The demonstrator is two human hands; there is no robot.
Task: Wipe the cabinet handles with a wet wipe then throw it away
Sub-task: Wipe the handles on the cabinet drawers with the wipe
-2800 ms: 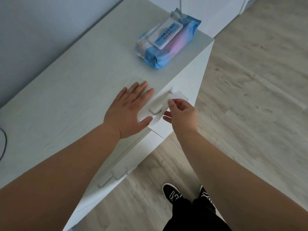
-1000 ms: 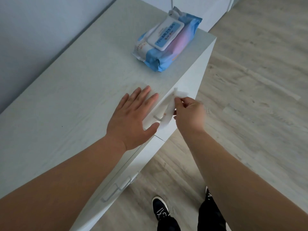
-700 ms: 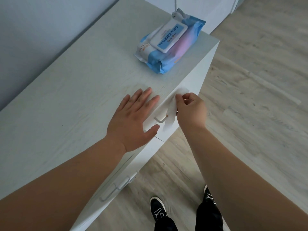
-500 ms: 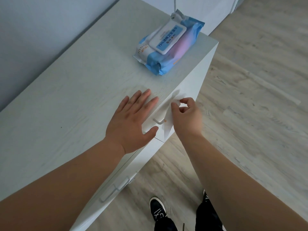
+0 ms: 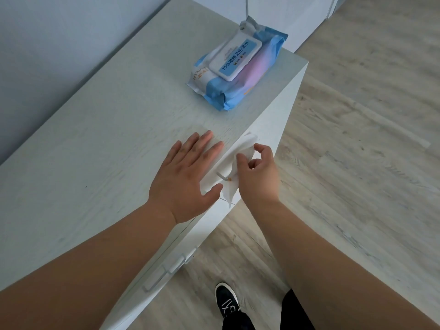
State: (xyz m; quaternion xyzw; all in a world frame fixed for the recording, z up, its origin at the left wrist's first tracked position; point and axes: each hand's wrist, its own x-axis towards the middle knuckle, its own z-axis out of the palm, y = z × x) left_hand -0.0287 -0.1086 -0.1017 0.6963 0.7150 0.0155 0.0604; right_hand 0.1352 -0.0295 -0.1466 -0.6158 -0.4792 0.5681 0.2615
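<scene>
A white wet wipe [image 5: 245, 148] is draped over the upper cabinet handle [image 5: 222, 176] on the white cabinet's front. My right hand [image 5: 258, 173] pinches the wipe against that handle with thumb and fingers curled. Flat on the cabinet top [image 5: 100, 148], my left hand [image 5: 185, 179] has straight fingers, and its thumb hangs over the front edge beside the handle. Two lower handles [image 5: 166, 270] show further down the cabinet front.
A blue and pink pack of wet wipes [image 5: 235, 70] lies near the far right corner of the cabinet top. The wall runs along the left. Wood floor [image 5: 357, 163] spreads to the right, with my black shoe [image 5: 227, 303] below.
My right hand has slid the wipe back and forth along the upper handle and now holds it bunched near the handle's far end. My left hand has stayed flat on the top.
</scene>
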